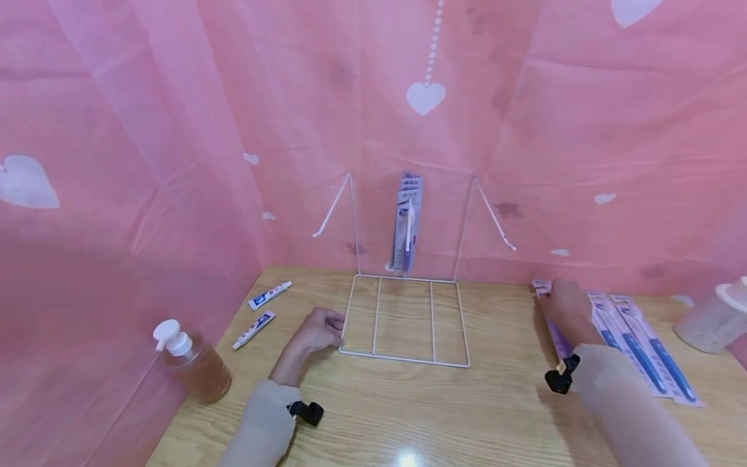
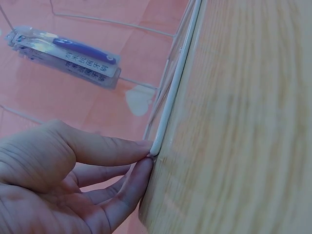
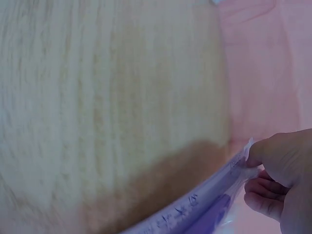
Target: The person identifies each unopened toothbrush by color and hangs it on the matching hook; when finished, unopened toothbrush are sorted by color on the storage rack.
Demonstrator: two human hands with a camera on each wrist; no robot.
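My left hand pinches the left side of the base of a white wire display rack; in the left wrist view, thumb and forefinger meet on the wire. Several packaged toothbrushes hang from the rack's middle hook. On the right, my right hand grips the upper end of a purple packaged toothbrush between thumb and fingers. Packaged toothbrushes with blue handles lie beside it on the table. The rack's left hook and right hook carry nothing.
Two small toothpaste tubes lie at the table's left, near a pump bottle of amber liquid. A white bottle stands at the far right. Behind the table hangs a pink curtain with white hearts.
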